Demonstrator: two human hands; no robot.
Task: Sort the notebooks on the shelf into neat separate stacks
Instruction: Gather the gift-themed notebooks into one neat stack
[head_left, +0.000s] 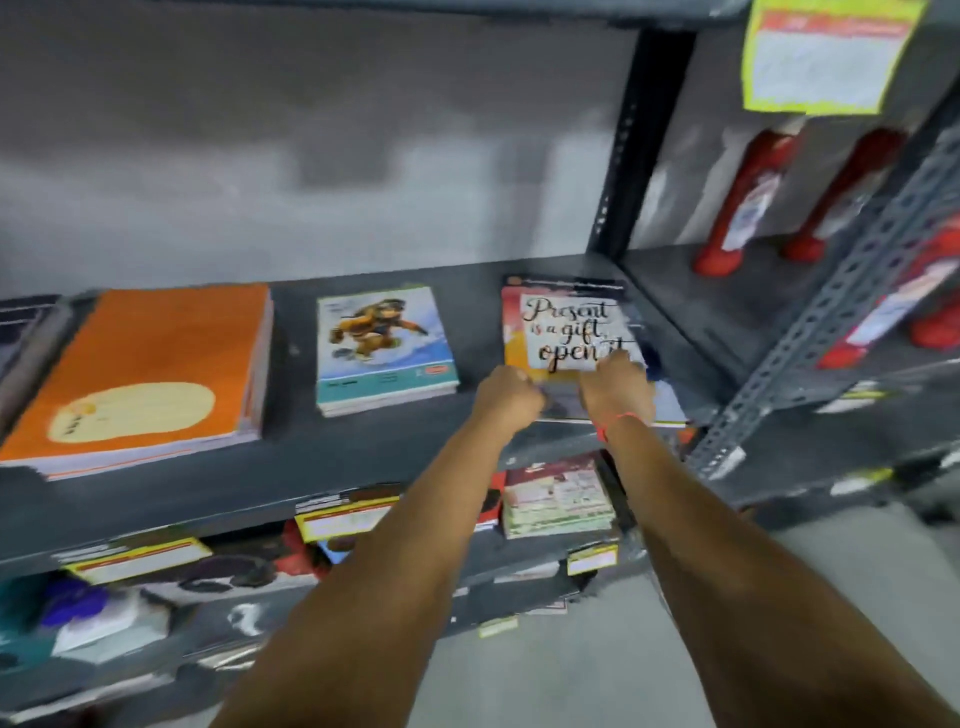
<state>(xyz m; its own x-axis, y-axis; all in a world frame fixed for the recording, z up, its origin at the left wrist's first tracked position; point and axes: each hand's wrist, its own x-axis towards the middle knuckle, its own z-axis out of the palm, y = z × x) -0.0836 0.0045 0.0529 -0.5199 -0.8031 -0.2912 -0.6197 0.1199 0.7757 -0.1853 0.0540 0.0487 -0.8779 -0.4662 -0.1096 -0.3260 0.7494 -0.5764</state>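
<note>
Both hands at the near edge of the rightmost stack of notebooks on the shelf.

The lettered notebook (569, 332) tops a loose stack just beyond the knuckles; the books under it stick out toward the person and to the right, so the pile is uneven. These look like thin, soft-cover books: light singly, floppy, with glossy covers likely to slide on each other, so a pinch at the near edge with a palm square against the side should serve best. The left hand (506, 397) is curled nearly into a fist at the stack's near left corner; whether it pinches a cover I cannot tell. The right hand (615, 389) lies on the near right part, fingers bent down over the covers, grip unclear. Both forearms reach straight forward. Left of the left hand sit a cartoon-cover stack (384, 348) and, farther, an orange stack (150, 369), both tidy.
</note>
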